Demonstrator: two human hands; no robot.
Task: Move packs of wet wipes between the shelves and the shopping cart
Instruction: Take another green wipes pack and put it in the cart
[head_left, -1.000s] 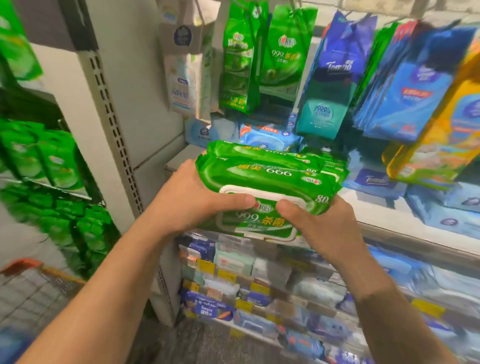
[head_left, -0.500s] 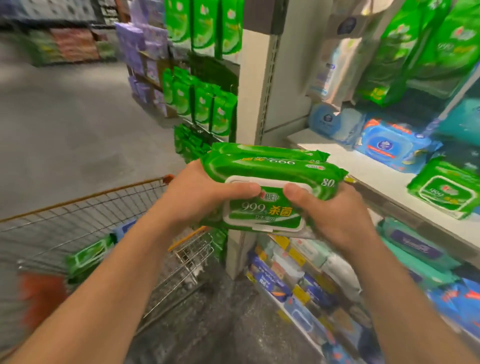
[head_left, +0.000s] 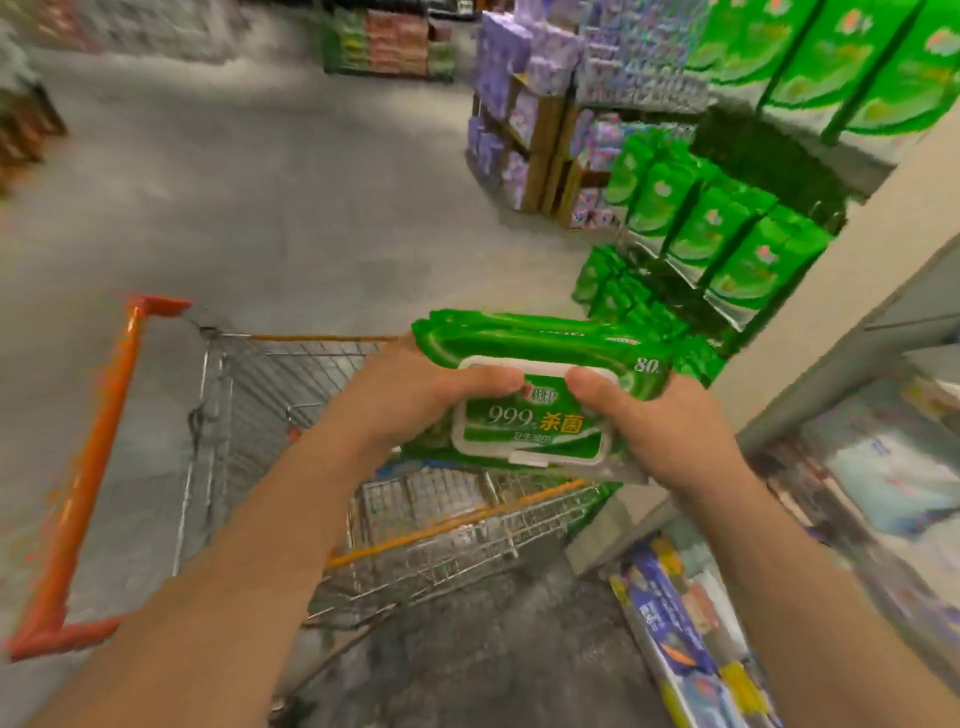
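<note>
A: Green wet-wipe packs (head_left: 540, 384), a small stack of them, and I've got them up in front of me in the head view, held over the near end of the shopping cart (head_left: 291, 415).

B: Both hands on them?

A: Both. My left hand (head_left: 410, 400) grips the left end, thumb laid across the white flip lid. My right hand (head_left: 660, 426) grips the right end, thumb on the same lid. The two thumb tips sit near each other, not touching.

B: How many packs?

A: At least two edges show behind the top one; the exact count I cannot tell. The top pack faces me, white lid and "999" print readable, "80" at its corner.

B: And the cart?

A: Wire basket, orange handle bar (head_left: 78, 483) on the left, orange trim along the rim. Something pale lies in the basket under the packs, too blurred to name.

B: Shelves?

A: On my right, a shelf post (head_left: 831, 312) with more green packs (head_left: 727, 234) racked behind it. Blue and white packs (head_left: 675, 613) fill the low shelf by the floor. Purple boxes (head_left: 524, 78) stand farther down the aisle.
</note>
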